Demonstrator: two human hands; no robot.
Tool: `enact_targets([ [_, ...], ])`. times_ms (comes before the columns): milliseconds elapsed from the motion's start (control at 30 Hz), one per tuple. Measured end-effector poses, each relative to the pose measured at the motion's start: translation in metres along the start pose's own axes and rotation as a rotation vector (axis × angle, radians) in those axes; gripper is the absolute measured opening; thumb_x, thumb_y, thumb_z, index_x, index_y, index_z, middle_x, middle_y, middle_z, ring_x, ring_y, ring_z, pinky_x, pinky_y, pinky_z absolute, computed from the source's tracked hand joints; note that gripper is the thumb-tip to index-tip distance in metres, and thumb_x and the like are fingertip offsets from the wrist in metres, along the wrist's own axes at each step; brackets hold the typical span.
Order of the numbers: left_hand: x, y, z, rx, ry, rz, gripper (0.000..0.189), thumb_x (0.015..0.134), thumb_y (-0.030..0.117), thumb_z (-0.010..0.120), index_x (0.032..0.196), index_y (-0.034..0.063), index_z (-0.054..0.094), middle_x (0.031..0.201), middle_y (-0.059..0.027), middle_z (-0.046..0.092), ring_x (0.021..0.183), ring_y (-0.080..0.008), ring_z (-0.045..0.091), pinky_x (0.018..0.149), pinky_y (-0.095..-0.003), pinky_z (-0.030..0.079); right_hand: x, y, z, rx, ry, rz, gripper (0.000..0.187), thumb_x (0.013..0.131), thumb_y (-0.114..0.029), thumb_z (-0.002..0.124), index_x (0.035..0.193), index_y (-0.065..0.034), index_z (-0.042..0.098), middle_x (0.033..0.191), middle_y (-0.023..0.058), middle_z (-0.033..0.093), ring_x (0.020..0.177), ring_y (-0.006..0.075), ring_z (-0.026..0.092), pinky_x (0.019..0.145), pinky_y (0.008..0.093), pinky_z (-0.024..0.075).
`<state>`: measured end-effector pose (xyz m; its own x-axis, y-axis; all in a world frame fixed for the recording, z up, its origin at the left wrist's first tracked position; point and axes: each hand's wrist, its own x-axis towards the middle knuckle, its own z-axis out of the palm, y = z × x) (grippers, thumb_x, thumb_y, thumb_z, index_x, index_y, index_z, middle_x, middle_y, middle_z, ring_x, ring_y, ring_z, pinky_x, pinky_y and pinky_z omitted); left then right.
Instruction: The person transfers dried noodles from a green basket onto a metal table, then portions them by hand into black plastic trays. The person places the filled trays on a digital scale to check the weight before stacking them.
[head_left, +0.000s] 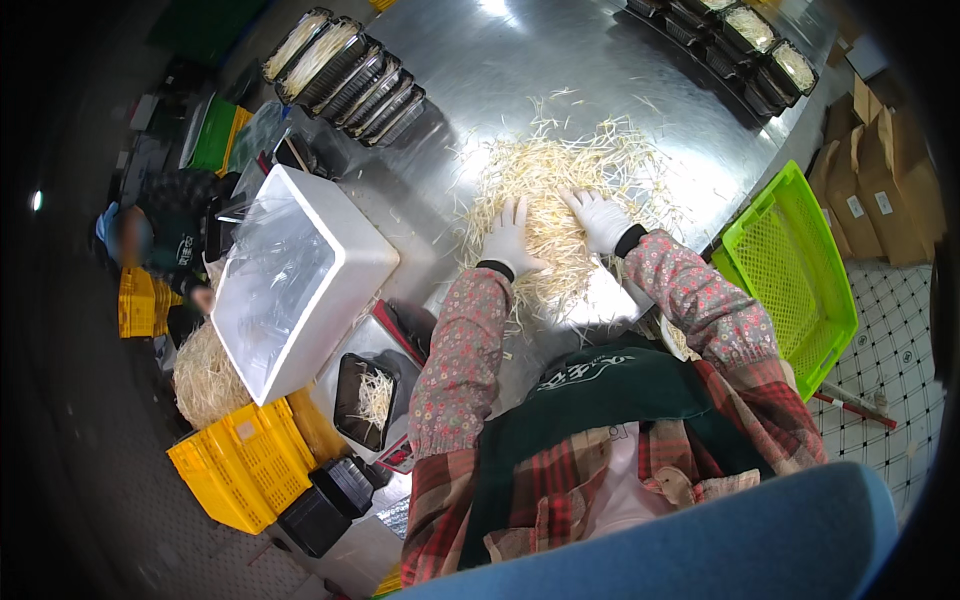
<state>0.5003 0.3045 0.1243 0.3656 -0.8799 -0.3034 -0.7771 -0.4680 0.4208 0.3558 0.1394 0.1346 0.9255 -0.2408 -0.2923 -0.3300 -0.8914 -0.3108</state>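
Note:
A loose heap of bean sprouts (559, 172) lies spread over a stainless steel table (480, 52). On its near left side rests my left hand (510, 241), in a white glove, palm down with fingers apart. My right hand (600, 221), gloved the same way, lies on the right side of the heap with its fingers spread. Neither hand grips anything, though sprouts may be hidden beneath the palms. To the left, a black plastic tray (365, 401) holding some sprouts sits on a weighing scale (330, 390).
A white foam box (360, 247) with clear plastic bags stands left. Stacked black trays of sprouts (352, 82) sit far left, more trays (750, 45) far right. Beyond the table's edges are a green crate (844, 300), yellow crate (240, 465), cardboard boxes (877, 180) and another person (180, 210).

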Motion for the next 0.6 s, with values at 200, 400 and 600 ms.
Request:
enact_targets([
  [200,0.011,-0.007,0.021,-0.096,-0.055,-0.14,0.076,0.072,0.026,0.073,0.137,0.0076,0.039,0.123,-0.0209,0.054,0.108,-0.0361,0.057,0.092,-0.0406,0.047,0.003,0.015,0.004,0.09,0.094,-0.038,0.043,0.072,-0.008,0.059,0.115,0.0002,0.054,0.102,0.0193,0.064,0.091,0.0353,0.063,0.076,0.0422,0.0519],
  [400,-0.031,-0.019,0.011,-0.142,0.167,0.011,0.049,0.076,0.013,0.065,0.123,0.0116,0.051,0.117,-0.0133,0.059,0.105,-0.0312,0.059,0.087,-0.0409,0.049,0.001,0.062,-0.038,0.165,0.039,0.154,0.03,0.081,-0.022,0.058,0.106,-0.0053,0.063,0.09,0.0196,0.067,0.083,0.0357,0.065,0.074,0.0431,0.052],
  [600,-0.041,0.029,-0.001,0.006,0.155,0.072,0.073,0.067,0.02,0.076,0.133,0.0153,0.045,0.126,-0.0097,0.053,0.112,-0.0297,0.053,0.091,-0.0398,0.046,0.013,0.039,-0.039,0.456,0.196,0.062,0.045,0.079,-0.028,0.067,0.116,-0.0032,0.061,0.092,0.0196,0.067,0.085,0.0341,0.066,0.079,0.0416,0.0522],
])
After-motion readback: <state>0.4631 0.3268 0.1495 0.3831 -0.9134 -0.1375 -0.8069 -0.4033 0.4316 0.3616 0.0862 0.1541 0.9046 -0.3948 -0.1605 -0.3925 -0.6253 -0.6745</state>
